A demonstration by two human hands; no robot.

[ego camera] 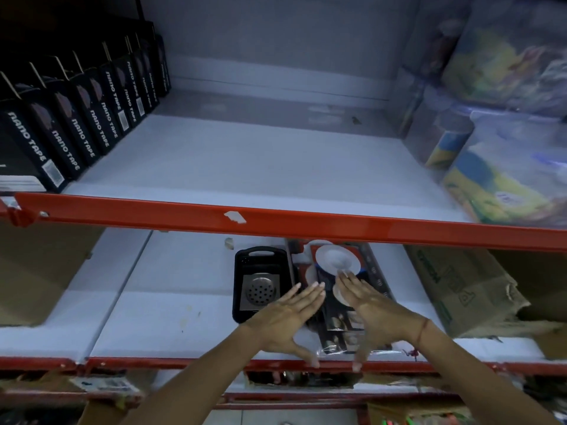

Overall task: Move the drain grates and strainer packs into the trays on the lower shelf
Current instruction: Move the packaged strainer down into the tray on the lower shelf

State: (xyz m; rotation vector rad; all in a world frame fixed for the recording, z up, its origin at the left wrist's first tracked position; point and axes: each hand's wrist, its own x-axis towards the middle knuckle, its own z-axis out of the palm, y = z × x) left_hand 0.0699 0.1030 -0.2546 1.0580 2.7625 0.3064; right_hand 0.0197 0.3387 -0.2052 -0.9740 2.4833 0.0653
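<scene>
On the lower shelf [171, 308] stands a black tray [242, 280] holding a square metal drain grate [262, 290] with a round perforated centre. Right of it a second tray [376, 271] holds strainer packs [336, 260] with white discs on red and dark card. My left hand [285, 320] lies flat, fingers straight, over the gap between the trays. My right hand [368, 311] lies flat on the strainer packs, fingertips at the white disc. Neither hand grips anything. The packs' near ends [339, 335] reach towards the shelf's front edge.
A red rail [306, 222] fronts the bare white upper shelf. Black nano tape boxes [76, 130] line its left side, and plastic-wrapped goods [503, 167] fill its right. A torn cardboard box [469, 289] stands right of the trays, and another [40, 268] at the left.
</scene>
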